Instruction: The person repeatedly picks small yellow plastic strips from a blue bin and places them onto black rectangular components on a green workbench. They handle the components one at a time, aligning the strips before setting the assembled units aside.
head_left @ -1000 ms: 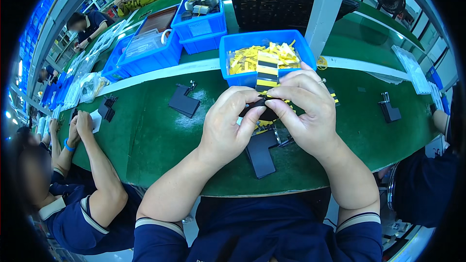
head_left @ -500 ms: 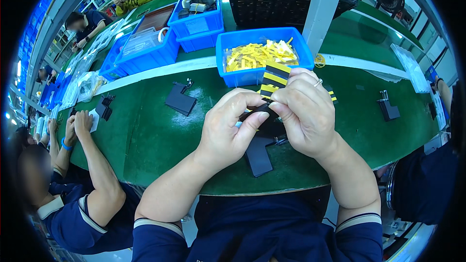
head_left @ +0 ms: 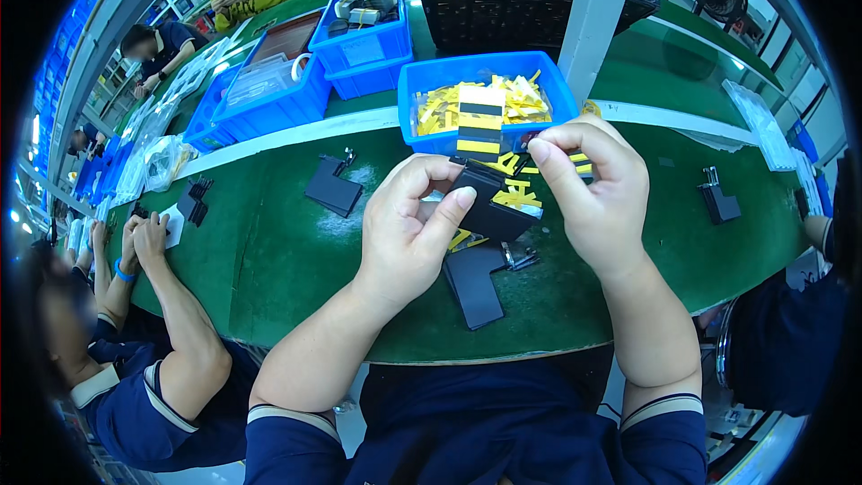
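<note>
My left hand (head_left: 409, 224) pinches a black flat, box-like part (head_left: 503, 216) between thumb and fingers, above the table. A yellow-and-black striped strip (head_left: 480, 121) stands up from behind the far edge of this part; whether it is fixed to it I cannot tell. Just right of the part, my right hand (head_left: 597, 171) has thumb and forefinger pressed together at a small dark bit, too small to name. Under my hands lies a black L-shaped part (head_left: 474, 292) with small metal fittings (head_left: 519, 258) at its upper right. Loose yellow strips (head_left: 516, 198) lie behind the held part.
A blue bin (head_left: 415, 133) of yellow pieces stands beyond my hands. More blue bins (head_left: 278, 108) sit at the far left. Black L-shaped parts (head_left: 334, 187) lie to the left and right (head_left: 721, 207). A grey post (head_left: 597, 18) rises behind. Co-workers sit at the left and right.
My right hand has moved right, away from my left hand. The black part has tilted to show its broad face, and the striped strip has shifted left and stands straighter.
</note>
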`<state>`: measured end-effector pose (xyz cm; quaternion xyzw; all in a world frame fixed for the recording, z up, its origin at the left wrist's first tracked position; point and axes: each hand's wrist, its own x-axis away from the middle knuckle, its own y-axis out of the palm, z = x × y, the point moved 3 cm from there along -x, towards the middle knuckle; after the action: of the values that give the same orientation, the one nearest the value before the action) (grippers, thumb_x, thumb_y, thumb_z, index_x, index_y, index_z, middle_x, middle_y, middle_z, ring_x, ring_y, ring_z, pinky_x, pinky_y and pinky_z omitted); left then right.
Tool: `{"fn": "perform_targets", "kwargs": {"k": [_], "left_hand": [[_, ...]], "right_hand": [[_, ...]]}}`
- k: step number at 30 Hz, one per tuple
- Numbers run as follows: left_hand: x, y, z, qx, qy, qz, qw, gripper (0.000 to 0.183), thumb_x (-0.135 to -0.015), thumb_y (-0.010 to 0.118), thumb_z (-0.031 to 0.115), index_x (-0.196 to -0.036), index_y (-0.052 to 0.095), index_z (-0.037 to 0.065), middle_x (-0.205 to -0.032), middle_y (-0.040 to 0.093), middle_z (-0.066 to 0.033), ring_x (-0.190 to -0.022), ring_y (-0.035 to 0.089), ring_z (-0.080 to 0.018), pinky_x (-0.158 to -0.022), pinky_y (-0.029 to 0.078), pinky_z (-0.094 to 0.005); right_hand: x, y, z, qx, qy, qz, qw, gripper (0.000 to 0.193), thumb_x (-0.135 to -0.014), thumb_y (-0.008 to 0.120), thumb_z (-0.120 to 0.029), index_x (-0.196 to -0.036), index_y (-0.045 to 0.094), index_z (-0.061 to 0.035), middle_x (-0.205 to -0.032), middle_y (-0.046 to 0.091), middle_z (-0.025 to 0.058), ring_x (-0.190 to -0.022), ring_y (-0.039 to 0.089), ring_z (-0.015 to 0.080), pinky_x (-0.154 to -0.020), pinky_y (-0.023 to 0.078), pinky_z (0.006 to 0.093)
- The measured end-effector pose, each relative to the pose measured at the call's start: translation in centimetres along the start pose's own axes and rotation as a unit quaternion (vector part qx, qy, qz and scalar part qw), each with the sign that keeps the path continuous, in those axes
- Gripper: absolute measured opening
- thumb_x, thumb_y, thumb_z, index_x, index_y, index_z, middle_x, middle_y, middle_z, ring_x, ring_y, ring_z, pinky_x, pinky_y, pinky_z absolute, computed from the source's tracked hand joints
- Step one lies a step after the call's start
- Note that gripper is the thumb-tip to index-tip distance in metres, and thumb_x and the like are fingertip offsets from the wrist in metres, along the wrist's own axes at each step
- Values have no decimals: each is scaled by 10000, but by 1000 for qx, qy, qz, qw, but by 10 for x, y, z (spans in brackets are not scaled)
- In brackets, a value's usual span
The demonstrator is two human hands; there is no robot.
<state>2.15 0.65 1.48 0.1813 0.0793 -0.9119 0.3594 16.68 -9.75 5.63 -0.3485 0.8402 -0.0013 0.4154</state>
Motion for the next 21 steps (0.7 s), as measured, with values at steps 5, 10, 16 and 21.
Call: {"fn": "perform_targets", "kwargs": {"k": [5, 10, 16, 21], "left_hand": [[0, -1, -5, 26, -33, -13, 999, 136, -891, 568, 45, -1008, 528, -9, -954, 601, -51, -862, 570, -90, -782, 459, -228], [-1, -1, -4, 81, -43, -25, 995, 141, -894, 563, 47, -1019, 526, -8, -987, 609, -65, -886, 581, -98, -803, 469, -239], [-2, -1, -4, 118, -50, -23, 991, 134, -896, 562, 51, -1014, 528, -2, -981, 610, -58, -889, 582, -95, -809, 470, -243], [-2, -1, -4, 127, -71, -24, 989, 128, -897, 563, 57, -1008, 531, 1, -969, 610, -51, -878, 581, -91, -807, 468, -241]], "right_hand": [[2, 8, 17, -361, 259, -89, 891, 107, -774, 680, -59, -839, 666, 25, -702, 612, 70, -653, 565, 112, -612, 446, 228], [-1, 3, 9, -54, -1, 0, 999, 114, -761, 692, -48, -860, 692, 9, -749, 653, 90, -693, 616, 149, -644, 475, 245], [2, 6, 0, 17, -74, -4, 997, 129, -752, 690, -19, -879, 699, -2, -772, 661, 111, -687, 637, 192, -623, 487, 270], [3, 8, 4, 14, -52, -16, 998, 104, -771, 666, -17, -870, 693, 2, -750, 646, 110, -657, 623, 199, -590, 474, 280]]}}
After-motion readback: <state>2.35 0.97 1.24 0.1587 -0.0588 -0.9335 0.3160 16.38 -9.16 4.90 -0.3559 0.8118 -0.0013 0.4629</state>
